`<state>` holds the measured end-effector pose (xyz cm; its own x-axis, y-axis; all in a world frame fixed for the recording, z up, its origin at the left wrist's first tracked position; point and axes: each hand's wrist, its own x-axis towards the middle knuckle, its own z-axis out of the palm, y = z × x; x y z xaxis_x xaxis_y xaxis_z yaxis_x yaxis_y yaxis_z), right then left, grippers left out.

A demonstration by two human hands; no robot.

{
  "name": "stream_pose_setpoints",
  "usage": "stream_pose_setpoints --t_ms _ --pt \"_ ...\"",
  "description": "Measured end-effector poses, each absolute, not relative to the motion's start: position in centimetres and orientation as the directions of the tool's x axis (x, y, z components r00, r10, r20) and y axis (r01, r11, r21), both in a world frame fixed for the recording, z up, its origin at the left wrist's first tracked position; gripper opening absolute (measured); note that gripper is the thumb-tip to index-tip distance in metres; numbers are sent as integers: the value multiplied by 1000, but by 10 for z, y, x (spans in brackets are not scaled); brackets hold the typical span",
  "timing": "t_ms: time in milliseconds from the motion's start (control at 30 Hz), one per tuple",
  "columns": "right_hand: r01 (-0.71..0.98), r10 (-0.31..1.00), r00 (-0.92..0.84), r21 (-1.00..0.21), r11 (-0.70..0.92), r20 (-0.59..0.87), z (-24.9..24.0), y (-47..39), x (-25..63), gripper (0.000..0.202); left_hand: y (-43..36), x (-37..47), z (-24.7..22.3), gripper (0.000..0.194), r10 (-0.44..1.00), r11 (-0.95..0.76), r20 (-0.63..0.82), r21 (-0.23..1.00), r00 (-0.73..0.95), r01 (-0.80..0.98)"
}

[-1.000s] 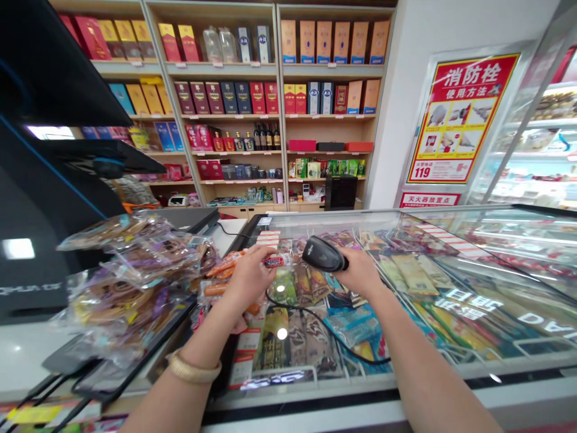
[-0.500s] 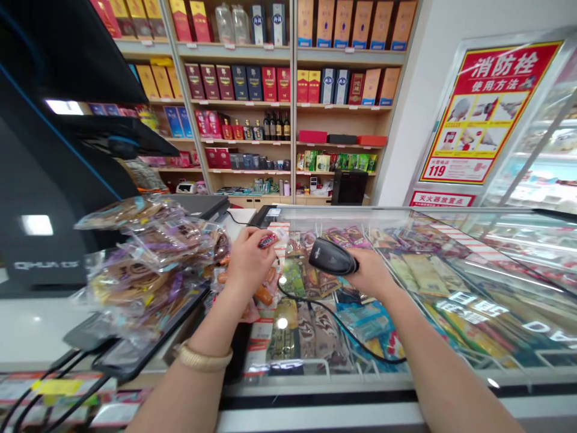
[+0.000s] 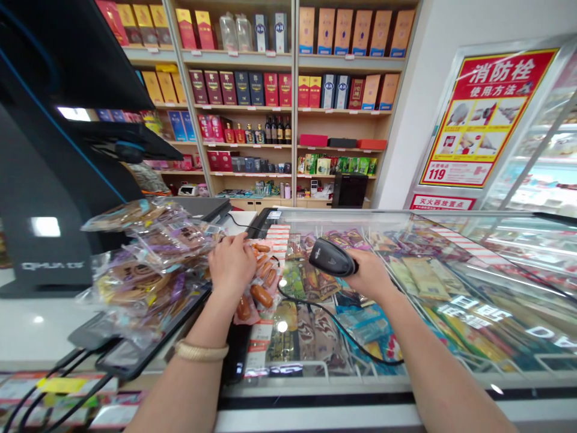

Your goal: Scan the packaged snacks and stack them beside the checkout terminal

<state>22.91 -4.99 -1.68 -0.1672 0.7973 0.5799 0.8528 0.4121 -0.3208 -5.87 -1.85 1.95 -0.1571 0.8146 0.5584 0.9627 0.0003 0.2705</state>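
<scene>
The black scanner [image 3: 333, 257] sits in the person's right hand [image 3: 369, 273], its head jutting out at about ten o'clock from the knuckles, with the fingers closed around the handle. The wrapped sausages [image 3: 261, 294] lie from three to five o'clock of the left hand [image 3: 232, 261], and clear-wrapped packets [image 3: 153, 258] are piled at its nine o'clock. The left hand is held back-up, fingers pointing towards twelve, above a bracelet [image 3: 201, 350]; the right forearm slants in from five o'clock over the glass-topped freezer [image 3: 360, 390]. The left palm and fingertips are hidden, so whether that hand is wide, narrow or gripping something cannot be told. The cable [image 3: 333, 325] passes out of sight under the right forearm, and the monitor [image 3: 85, 54] at ten o'clock is cut off
</scene>
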Motion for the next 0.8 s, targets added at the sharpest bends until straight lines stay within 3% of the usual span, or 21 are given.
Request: stream_pose_setpoints --t_ms 467,800 --pt "861 762 -153 -293 415 629 -18 -48 233 30 -16 -64 19 41 800 -27 576 315 -169 949" --pt "881 763 -84 -310 357 641 -11 -53 231 29 -6 -75 12 43 865 3 476 311 -158 951"
